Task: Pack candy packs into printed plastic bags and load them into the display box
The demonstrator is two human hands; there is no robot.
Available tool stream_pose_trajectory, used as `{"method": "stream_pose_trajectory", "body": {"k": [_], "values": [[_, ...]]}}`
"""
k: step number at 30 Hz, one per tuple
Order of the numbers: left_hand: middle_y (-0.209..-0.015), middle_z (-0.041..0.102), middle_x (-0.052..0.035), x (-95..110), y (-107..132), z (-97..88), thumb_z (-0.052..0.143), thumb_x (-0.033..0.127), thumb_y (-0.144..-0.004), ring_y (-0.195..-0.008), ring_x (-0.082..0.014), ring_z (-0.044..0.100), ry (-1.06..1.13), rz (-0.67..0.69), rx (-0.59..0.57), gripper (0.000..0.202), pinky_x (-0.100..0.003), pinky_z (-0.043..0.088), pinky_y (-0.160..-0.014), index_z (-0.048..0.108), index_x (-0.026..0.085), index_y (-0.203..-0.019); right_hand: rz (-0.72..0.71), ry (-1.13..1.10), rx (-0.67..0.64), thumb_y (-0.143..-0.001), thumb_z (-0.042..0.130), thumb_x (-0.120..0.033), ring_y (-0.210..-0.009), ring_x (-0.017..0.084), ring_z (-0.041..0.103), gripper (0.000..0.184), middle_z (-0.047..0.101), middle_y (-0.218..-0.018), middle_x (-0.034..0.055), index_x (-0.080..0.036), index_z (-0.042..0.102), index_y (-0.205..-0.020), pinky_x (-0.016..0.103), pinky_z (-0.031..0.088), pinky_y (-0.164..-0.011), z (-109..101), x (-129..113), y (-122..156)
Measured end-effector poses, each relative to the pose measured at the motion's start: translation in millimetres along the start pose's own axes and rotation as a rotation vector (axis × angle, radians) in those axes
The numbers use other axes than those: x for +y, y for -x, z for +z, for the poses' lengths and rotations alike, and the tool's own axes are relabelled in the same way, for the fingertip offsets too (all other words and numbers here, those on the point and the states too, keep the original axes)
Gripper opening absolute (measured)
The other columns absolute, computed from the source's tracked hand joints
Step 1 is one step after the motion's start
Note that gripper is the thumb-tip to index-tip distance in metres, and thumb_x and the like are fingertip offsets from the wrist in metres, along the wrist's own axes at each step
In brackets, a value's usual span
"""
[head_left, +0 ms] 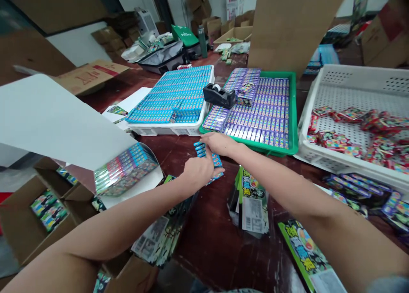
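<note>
Just in front of the trays, my left hand (pixel 198 170) is closed around a group of small blue boxes (pixel 216 160), with some fingers beneath them. My right hand (pixel 221 144) grips the far end of the same group, its fingers bent over the boxes. Part of the group is hidden behind the hands. Beyond them, a white tray (pixel 156 130) holds rows of matching blue boxes. Beside it stands a green tray (pixel 293 114) with rows of purple boxes, and a black tape dispenser (pixel 219 96) rests across its left side.
Stacks of flat printed cartons (pixel 255 199) lie on the dark red table (pixel 207 242). A white perforated crate (pixel 351 156) with red packets stands at right. At left are a wrapped block of boxes (pixel 124 169) and an open cardboard carton (pixel 19 225). A cardboard sheet (pixel 287 24) rises behind.
</note>
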State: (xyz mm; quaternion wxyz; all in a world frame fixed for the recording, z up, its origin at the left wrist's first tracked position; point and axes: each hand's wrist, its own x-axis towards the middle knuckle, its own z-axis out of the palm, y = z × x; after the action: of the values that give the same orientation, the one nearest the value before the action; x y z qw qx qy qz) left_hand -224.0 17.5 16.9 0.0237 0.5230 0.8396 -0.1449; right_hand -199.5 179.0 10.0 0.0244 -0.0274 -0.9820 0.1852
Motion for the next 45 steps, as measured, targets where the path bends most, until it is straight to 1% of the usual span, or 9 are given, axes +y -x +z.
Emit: {"method": "stream_pose_trajectory", "body": {"k": [3,6,11,15,19,25,31,37,45], "values": [[-0.084,0.075,-0.0229,-7.3,-5.0,-10.5,0.041,0.076,-0.092,-0.079,-0.0367,0.075,-0.023,0.003,0.007,0.098,-0.036,0.051,-0.067,0.035,-0.001,-0.152,0.121,-0.017,0.165,-0.103,0.036,-0.014,-0.137,0.022,0.051,0.043,0.057,-0.147,0.0094,-0.018,0.053,-0.142,0.037,0.041,-0.112,-9.1,-1.0,48.0],[-0.09,0.075,-0.0222,-23.2,-12.0,-26.7,0.033,0.067,-0.1,-0.086,-0.0368,0.075,-0.059,-0.021,0.073,0.078,-0.037,0.051,-0.07,0.046,0.006,-0.146,0.271,-0.03,0.236,-0.101,0.048,-0.039,-0.121,0.032,0.06,0.047,0.065,-0.132,0.0169,-0.012,0.053,-0.139,0.047,0.047,-0.101,0.9,-15.8,101.6],[-0.11,0.075,-0.0134,-20.0,-15.4,-65.2,0.035,0.047,-0.106,-0.099,-0.0322,0.073,0.008,0.015,0.259,0.044,-0.035,0.051,-0.073,0.062,0.019,-0.126,0.526,0.006,0.211,-0.066,0.074,-0.079,-0.109,0.042,0.058,0.113,0.064,-0.119,0.0264,-0.002,0.047,-0.144,0.057,0.04,-0.098,54.6,-77.6,124.8],[-0.117,0.074,-0.0091,1.6,17.7,-93.9,0.034,0.041,-0.107,-0.105,-0.028,0.071,0.057,0.077,0.424,0.039,-0.034,0.051,-0.077,0.062,0.023,-0.128,0.604,0.0,0.312,-0.069,0.081,-0.068,-0.108,0.038,0.055,0.114,0.061,-0.123,0.0249,-0.004,0.035,-0.152,0.054,0.039,-0.097,75.1,-99.3,109.1],[-0.125,0.071,-0.0102,-17.1,34.1,-102.9,0.036,0.037,-0.105,-0.112,-0.0303,0.067,0.011,0.039,0.403,0.038,-0.038,0.051,-0.084,0.06,0.025,-0.131,0.402,0.015,0.326,-0.074,0.086,-0.042,-0.128,0.036,0.044,0.098,0.05,-0.147,0.0189,-0.018,0.035,-0.154,0.049,0.039,-0.103,68.9,-85.3,120.1],[-0.126,0.069,-0.0126,-78.3,-41.1,-75.5,0.066,0.04,-0.09,-0.12,-0.0311,0.062,0.158,0.013,-0.016,0.043,-0.036,0.048,-0.101,0.064,0.018,-0.126,0.385,-0.007,0.31,-0.077,0.081,-0.051,-0.139,0.041,0.034,0.108,0.033,-0.16,0.0239,-0.009,0.024,-0.158,0.053,0.039,-0.107,56.8,-84.5,133.2],[-0.128,0.063,-0.0105,-79.5,-101.4,-30.5,0.063,0.038,-0.097,-0.11,-0.0251,0.065,0.337,-0.108,-0.072,0.037,-0.047,0.057,-0.093,0.061,0.016,-0.127,0.257,-0.017,0.23,-0.101,0.047,-0.019,-0.127,0.028,0.052,0.032,0.06,-0.138,0.0118,-0.025,0.059,-0.129,0.042,0.043,-0.101,46.0,-102.5,128.2],[-0.129,0.062,-0.0106,-79.4,-110.7,5.7,0.063,0.037,-0.097,-0.11,-0.0253,0.065,0.632,-0.079,-0.129,0.037,-0.046,0.057,-0.092,0.06,0.016,-0.128,0.499,-0.123,0.087,-0.094,0.062,-0.044,-0.08,0.032,0.072,0.035,0.074,-0.09,0.0162,-0.012,0.065,-0.108,0.041,0.052,-0.07,62.3,-107.4,123.3],[-0.118,0.069,-0.0094,-81.6,-83.2,24.6,0.051,0.05,-0.101,-0.105,-0.0257,0.067,1.052,-0.16,-0.272,0.042,-0.041,0.057,-0.088,0.063,0.015,-0.121,0.651,-0.242,0.193,-0.098,0.049,-0.056,-0.11,0.035,0.067,0.073,0.061,-0.127,0.0253,-0.004,0.038,-0.147,0.042,0.052,-0.088,61.1,-102.5,120.1]]}}
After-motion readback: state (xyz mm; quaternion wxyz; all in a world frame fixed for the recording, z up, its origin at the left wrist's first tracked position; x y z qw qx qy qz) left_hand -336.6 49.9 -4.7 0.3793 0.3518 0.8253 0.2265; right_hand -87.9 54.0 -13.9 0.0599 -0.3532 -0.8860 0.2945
